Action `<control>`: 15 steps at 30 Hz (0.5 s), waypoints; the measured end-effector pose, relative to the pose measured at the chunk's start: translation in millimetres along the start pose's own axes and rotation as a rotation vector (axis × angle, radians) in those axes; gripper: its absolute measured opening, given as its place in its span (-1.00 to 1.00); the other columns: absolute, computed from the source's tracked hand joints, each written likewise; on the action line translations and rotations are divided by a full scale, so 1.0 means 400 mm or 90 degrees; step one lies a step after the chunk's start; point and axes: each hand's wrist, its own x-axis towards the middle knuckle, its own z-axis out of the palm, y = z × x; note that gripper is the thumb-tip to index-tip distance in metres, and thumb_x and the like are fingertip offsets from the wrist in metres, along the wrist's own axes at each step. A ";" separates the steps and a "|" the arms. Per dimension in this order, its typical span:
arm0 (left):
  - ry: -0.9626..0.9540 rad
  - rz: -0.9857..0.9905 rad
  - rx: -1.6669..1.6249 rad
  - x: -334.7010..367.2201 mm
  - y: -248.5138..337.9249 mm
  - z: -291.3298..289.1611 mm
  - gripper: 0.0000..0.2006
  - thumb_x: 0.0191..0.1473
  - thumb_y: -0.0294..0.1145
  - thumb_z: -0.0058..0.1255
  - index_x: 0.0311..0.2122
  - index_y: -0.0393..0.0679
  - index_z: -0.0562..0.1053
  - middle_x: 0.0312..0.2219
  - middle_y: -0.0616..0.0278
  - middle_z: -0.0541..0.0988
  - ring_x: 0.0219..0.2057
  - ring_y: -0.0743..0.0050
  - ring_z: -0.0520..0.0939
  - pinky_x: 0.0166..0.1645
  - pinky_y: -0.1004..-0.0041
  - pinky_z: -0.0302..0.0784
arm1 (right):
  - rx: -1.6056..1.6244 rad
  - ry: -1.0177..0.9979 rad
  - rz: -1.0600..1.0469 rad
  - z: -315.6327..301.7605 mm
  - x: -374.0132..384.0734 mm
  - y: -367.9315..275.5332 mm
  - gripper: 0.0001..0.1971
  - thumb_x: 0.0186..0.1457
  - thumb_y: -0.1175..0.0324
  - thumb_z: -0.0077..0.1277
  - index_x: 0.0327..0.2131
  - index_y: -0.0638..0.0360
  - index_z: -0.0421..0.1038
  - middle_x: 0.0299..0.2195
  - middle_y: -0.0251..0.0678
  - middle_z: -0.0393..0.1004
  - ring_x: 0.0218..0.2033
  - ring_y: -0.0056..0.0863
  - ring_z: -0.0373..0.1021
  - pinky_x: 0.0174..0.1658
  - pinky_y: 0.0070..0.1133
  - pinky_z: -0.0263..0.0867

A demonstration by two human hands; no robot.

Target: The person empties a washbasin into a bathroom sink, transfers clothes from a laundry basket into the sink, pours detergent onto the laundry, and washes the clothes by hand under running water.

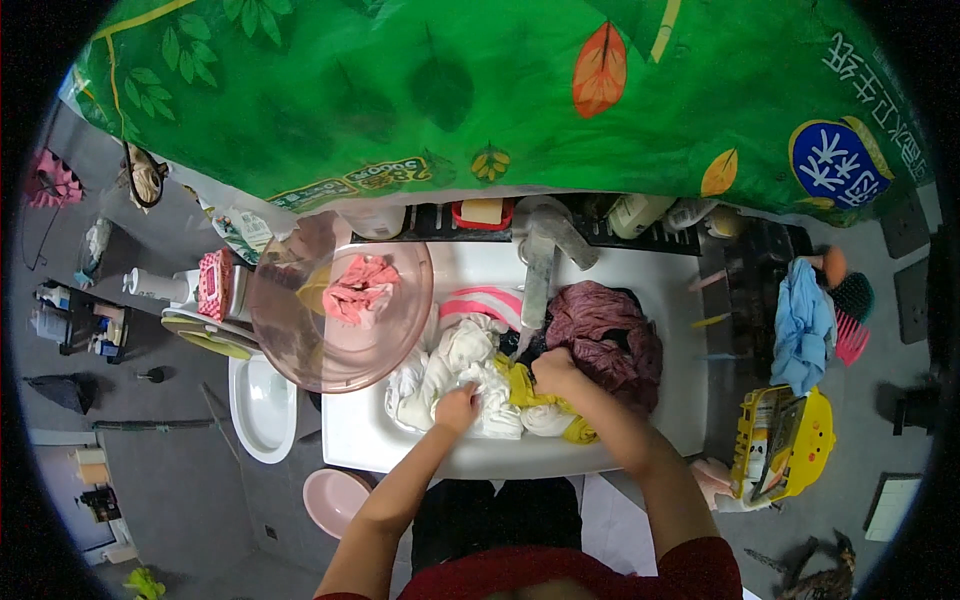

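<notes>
A white sink (350,440) holds a heap of clothes under a metal faucet (537,285). My left hand (458,408) is closed on a white garment (465,350) at the heap's left side. My right hand (553,372) is closed at the middle of the heap, on the upper part of a yellow cloth (518,382); its fingertips are partly hidden. Right of it lies a bunched maroon garment (600,325) with dark cloth in it. A pink-and-white striped cloth (485,303) shows behind the white garment.
A clear pinkish basin (385,378) with a pink cloth (360,290) overhangs the sink's left end. Green packaging (450,100) hangs above a black rack with a soap dish (482,214). At right are a blue cloth (803,325) and yellow basket (815,450); a pink bowl (337,503) is lower left.
</notes>
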 end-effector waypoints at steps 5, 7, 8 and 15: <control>0.070 0.051 0.032 0.002 0.073 -0.044 -0.76 -0.13 -0.36 -0.09 -0.28 -0.15 0.37 -0.41 0.01 0.47 -0.40 0.07 0.51 -0.38 0.21 0.42 | 0.148 0.007 -0.084 0.041 0.081 0.016 -0.66 -0.31 0.26 -0.01 -0.43 0.32 0.45 -0.32 0.00 0.42 -0.17 -0.18 0.31 -0.08 -0.44 0.20; 0.176 0.219 0.006 0.028 0.141 -0.100 -0.75 -0.18 -0.47 -0.09 -0.28 -0.20 0.35 -0.30 0.02 0.41 -0.32 0.08 0.45 -0.32 0.26 0.42 | 0.282 0.048 -0.010 0.092 0.137 0.006 -0.63 -0.28 0.26 -0.03 -0.36 0.33 0.42 -0.26 0.03 0.38 -0.16 -0.16 0.30 -0.07 -0.44 0.19; 0.187 0.204 0.017 0.051 0.125 -0.091 -0.75 -0.18 -0.47 -0.09 -0.28 -0.20 0.35 -0.30 0.02 0.41 -0.32 0.08 0.45 -0.32 0.26 0.42 | 0.408 0.087 0.049 0.085 0.159 -0.026 -0.60 -0.25 0.27 -0.05 -0.30 0.34 0.39 -0.19 0.06 0.34 -0.14 -0.15 0.29 -0.06 -0.44 0.18; -0.131 0.136 -0.046 0.293 0.236 0.088 -0.69 -0.14 -0.37 -0.16 -0.20 -0.15 0.36 -0.27 0.07 0.44 -0.23 0.10 0.45 -0.12 0.27 0.33 | 0.406 0.118 -0.057 0.318 0.171 0.114 -0.60 -0.13 0.16 -0.09 -0.23 0.22 0.35 -0.17 -0.07 0.36 -0.17 -0.27 0.32 -0.12 -0.43 0.20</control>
